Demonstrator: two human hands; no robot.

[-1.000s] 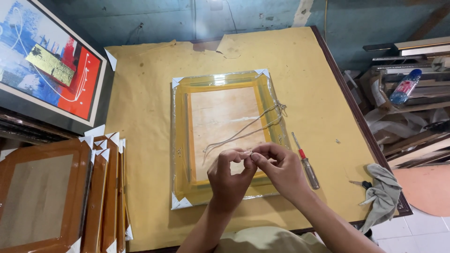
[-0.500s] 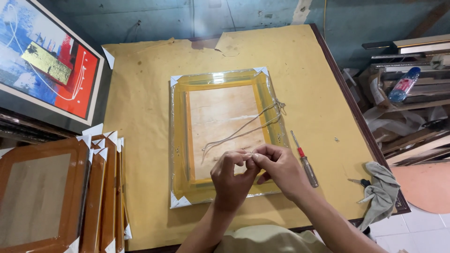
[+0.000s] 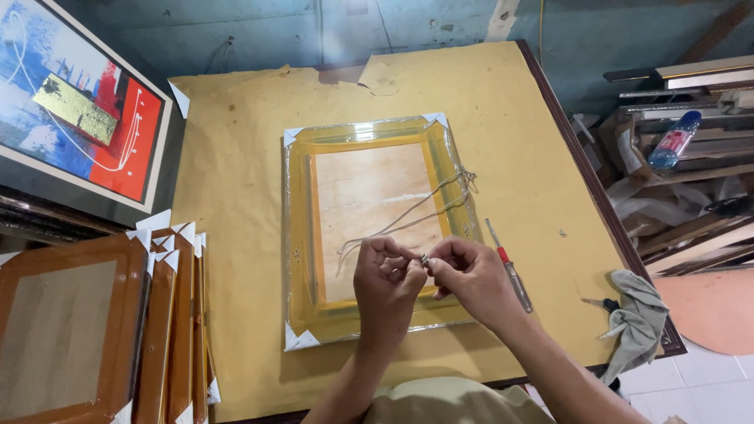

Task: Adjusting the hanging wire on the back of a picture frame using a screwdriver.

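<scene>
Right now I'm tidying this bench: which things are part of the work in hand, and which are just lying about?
In use:
left hand
right hand
small metal fitting
cord
wrapped frame

Lying about:
screwdriver
grey rag
stacked frames
painting
bottle

- Left hand and right hand meet fingertip to fingertip, pinching a small metal fitting
- Both hands hover over a plastic-wrapped yellow frame lying back-up on the paper-covered table
- A grey cord loops across the frame's backing board
- A red-handled screwdriver lies just right of the frame
- A grey rag drapes over the table's right edge
- Brown frames stand stacked at left
</scene>
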